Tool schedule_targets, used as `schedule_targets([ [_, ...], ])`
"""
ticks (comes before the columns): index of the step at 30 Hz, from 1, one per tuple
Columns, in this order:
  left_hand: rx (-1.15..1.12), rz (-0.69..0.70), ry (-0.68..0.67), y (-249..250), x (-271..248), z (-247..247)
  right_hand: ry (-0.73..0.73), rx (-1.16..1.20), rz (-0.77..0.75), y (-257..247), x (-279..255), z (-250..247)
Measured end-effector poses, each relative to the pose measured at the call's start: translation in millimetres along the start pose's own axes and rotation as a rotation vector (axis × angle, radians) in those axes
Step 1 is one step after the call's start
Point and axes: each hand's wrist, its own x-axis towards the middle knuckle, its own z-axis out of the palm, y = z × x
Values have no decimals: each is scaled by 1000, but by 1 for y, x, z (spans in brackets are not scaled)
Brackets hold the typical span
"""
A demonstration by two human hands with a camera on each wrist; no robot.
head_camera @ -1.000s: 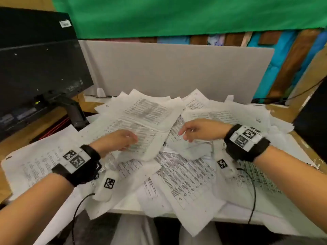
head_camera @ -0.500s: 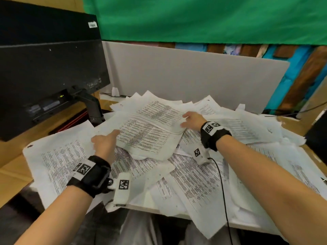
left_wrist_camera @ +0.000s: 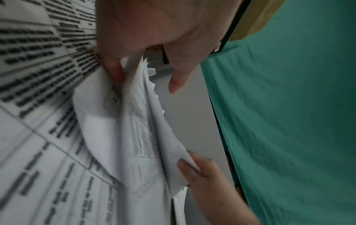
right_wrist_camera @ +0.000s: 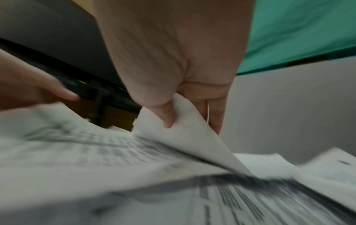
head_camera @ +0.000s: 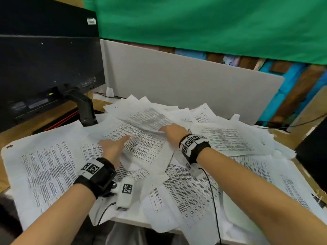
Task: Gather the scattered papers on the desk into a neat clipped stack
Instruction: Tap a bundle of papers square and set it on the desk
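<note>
Printed sheets (head_camera: pixel 191 188) lie scattered and overlapping all over the desk. My right hand (head_camera: pixel 169 131) pinches the near corner of a top sheet (head_camera: pixel 146 119) and holds it lifted off the pile; the right wrist view shows my right hand (right_wrist_camera: pixel 188 121) with the thumb on that sheet (right_wrist_camera: pixel 183 137) and fingers behind it. My left hand (head_camera: pixel 115 147) lies left of it, index finger stretched onto the sheet below. In the left wrist view my left hand (left_wrist_camera: pixel 144 79) has straight fingers, the raised sheets (left_wrist_camera: pixel 142 121) run between them, and one digit stands apart. No clip shows.
A black monitor (head_camera: pixel 47 59) on a stand (head_camera: pixel 85 110) fills the left. A grey divider (head_camera: pixel 177 82) closes the back, with green cloth above. A dark box (head_camera: pixel 313 152) sits at the right edge. Sheets overhang the desk's near edge (head_camera: pixel 159 225). A thin cable (head_camera: pixel 212 191) trails from my right wrist.
My right hand moved left and farther back, took the top sheet's corner and lifted it. My left hand slid forward and stretched its index finger. The head view shifted.
</note>
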Motion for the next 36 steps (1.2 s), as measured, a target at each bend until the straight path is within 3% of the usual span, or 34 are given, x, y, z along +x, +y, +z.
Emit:
schedule_targets([
  [7, -179, -57, -136, 5, 8, 1, -173, 230, -299, -32, -36, 5],
  [11, -69, -12, -114, 14, -14, -1, -391, 392, -348, -19, -45, 1],
  [13, -10, 82, -144, 21, -22, -3, -276, 598, -204, 2, -45, -2],
  [15, -2, 205, -231, 33, -32, -7, 35, 790, 50, 27, -42, -3],
  [17, -10, 308, -321, 48, -47, -11, 225, 1004, 233, 45, -41, -4],
  [20, -31, 423, -389, 77, -66, -10, 209, 1393, 126, 56, -42, -13],
  [22, 13, 553, -413, 99, -81, -6, 269, 1492, -6, 50, -50, -33],
  [24, 89, 681, -422, 119, -94, 0, 374, 1510, -82, 43, -61, -58],
  [27, 225, 758, -368, 142, -100, 3, 464, 1493, -185, 39, -76, -82],
  [29, 194, 796, -502, 154, -104, 1, 439, 1449, -213, 43, -83, -85],
  [33, 93, 768, -592, 147, -95, -4, 292, 1433, -164, 47, -88, -67],
  [36, 213, 773, -689, 139, -100, 8, 326, 1477, -193, 34, -86, -61],
])
